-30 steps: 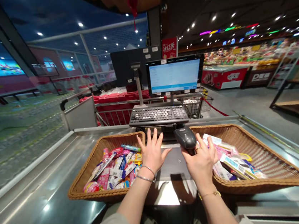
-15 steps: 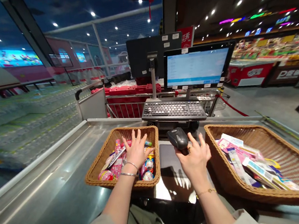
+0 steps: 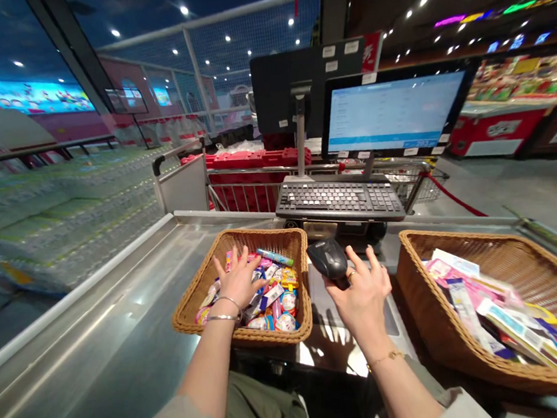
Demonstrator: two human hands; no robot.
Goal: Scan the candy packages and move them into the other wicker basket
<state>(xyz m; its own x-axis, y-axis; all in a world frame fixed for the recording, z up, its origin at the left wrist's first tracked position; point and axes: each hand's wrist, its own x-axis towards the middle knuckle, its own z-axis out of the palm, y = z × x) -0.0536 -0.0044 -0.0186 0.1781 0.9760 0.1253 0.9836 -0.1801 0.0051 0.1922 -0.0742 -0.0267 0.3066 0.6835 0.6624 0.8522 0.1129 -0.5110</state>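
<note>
My left hand [image 3: 238, 282], fingers spread, is over the left part of a wicker basket [image 3: 180, 321]. Whether it touches the goods under it I cannot tell. Small colourful packets [image 3: 272, 297], round egg-shaped items [image 3: 286, 321] and a blue-green tube [image 3: 274, 257] fill that basket; some are hidden under the hand. A black barcode scanner [image 3: 328, 259] is in my right hand [image 3: 361, 293], its head pointing left toward the basket. The fingers on the scanner's right side stick up loosely, while its handle is hidden by the hand.
Another wicker basket [image 3: 414, 301] on the right holds flat packaged goods [image 3: 491, 312]. A keyboard [image 3: 340, 196] and a lit monitor [image 3: 396, 115] stand beyond the scanner. Steel counter [image 3: 122, 341] extends left. Behind it are a shopping cart [image 3: 246, 189] and stacked bottle packs [image 3: 73, 219].
My left hand has shifted left across the basket, uncovering packets and the tube on its right side. The scanner stays in my right hand. The view has turned slightly.
</note>
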